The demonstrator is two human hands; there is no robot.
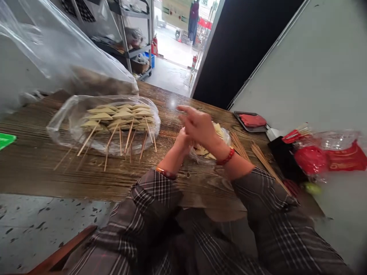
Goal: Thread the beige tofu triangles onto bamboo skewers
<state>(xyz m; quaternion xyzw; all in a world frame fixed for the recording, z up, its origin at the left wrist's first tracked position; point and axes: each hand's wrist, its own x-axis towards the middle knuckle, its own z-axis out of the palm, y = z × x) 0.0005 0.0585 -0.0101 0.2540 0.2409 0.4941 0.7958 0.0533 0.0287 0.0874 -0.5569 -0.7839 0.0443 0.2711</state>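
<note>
My left hand (182,140) is raised over the wooden table with its fingers curled in. Whatever it may hold is hidden behind my other hand. Across it, touching it, lies my right hand (200,124), its index finger stretched to the left and apart from the others; I see nothing in it. Below and behind the right wrist, loose pale yellow flat pieces (218,130) lie on clear plastic, partly covered by my hands. To the left, several bamboo skewers threaded with pale folded pieces (123,114) rest in rows on a clear plastic bag (60,120).
Bare bamboo skewers (266,162) lie on the table (94,183) at right. Beyond them are a dark tray (249,129) with something red, a black box (282,158) and red packages (329,156). A plastic sheet (86,49) hangs at left; a shelf rack (137,49) stands behind.
</note>
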